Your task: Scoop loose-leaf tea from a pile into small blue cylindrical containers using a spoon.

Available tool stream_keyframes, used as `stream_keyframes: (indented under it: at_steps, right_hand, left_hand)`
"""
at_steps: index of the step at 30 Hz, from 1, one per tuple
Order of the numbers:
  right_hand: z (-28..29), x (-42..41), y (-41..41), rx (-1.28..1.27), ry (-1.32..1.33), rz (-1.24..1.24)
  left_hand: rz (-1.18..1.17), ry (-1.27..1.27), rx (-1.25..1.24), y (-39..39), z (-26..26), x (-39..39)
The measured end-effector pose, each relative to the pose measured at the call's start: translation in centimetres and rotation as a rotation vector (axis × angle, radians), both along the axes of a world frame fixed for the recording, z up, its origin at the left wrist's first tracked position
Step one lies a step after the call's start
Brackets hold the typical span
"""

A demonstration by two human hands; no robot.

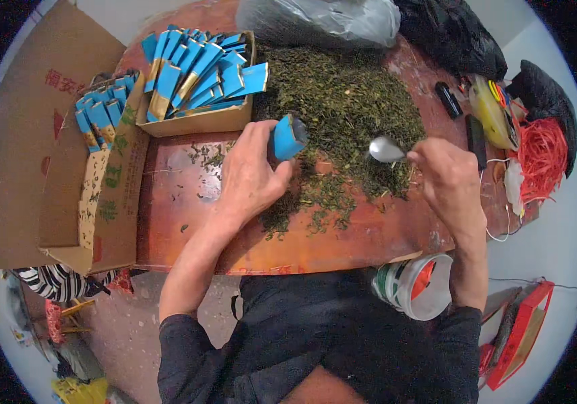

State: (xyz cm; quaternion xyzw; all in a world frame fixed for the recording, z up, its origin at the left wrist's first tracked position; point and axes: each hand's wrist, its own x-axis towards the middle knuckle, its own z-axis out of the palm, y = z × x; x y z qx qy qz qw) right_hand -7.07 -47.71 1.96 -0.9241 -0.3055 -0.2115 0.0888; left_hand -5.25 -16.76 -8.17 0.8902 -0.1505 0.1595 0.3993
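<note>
My left hand (253,177) holds a blue foil packet (288,137), tilted, its dark open end facing right. In my right hand (445,174) is a metal spoon (386,149), its bowl over the pile of dried leaves (344,101), which look like tea. Whether the spoon carries leaves cannot be told. Loose leaf bits lie on the reddish wooden table (369,237) below my hands. Just behind my left hand, a small cardboard box (197,126) is crammed with blue and gold packets (192,70).
At left stands a larger carton (121,202) with more blue packets (101,116). Plastic bags (318,22) lie behind the leaves. Red shredded strips (543,156), a black cylinder (448,100) and a white cable are at right. A plastic bucket (427,288) sits below the table's front edge.
</note>
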Motion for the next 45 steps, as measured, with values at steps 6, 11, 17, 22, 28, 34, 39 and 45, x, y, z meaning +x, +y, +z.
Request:
stream_keyframes:
  at_steps: [6, 11, 17, 22, 28, 34, 39, 45]
  right_hand:
    - [-2.6, -1.6, -2.6, 0.01, 0.149, -0.19]
    - [-5.7, -0.7, -2.4, 0.073, 0.109, -0.266]
    - [-8.4, 0.3, -1.0, 0.293, 0.04, -0.159]
    - [-9.1, 1.1, -0.2, 0.399, 0.032, -0.134]
    - [-9.0, 1.4, 0.2, 0.45, 0.013, -0.137]
    - [-8.5, 1.4, 0.6, 0.511, -0.003, -0.088]
    - [-7.9, 1.6, 1.1, 0.506, 0.017, -0.072]
    - [-6.3, 1.8, 1.5, 0.513, -0.006, -0.058]
  left_hand:
    - [0.0, 0.051, 0.051, -0.7, 0.5, -0.2]
    - [-0.009, 0.036, 0.091, -1.5, 0.6, -0.4]
    - [-0.064, -0.009, 0.069, -2.4, 0.4, -0.2]
    - [-0.04, 0.084, 0.054, -2.6, 1.0, -0.7]
    - [-0.04, 0.076, 0.034, -2.7, 0.9, -0.5]
    - [-0.033, 0.087, -0.001, -2.6, 1.0, -0.5]
    - [-0.022, 0.126, -0.018, -2.5, 0.9, -0.6]
    - [-0.032, 0.116, 0.0, -2.3, 1.0, -0.5]
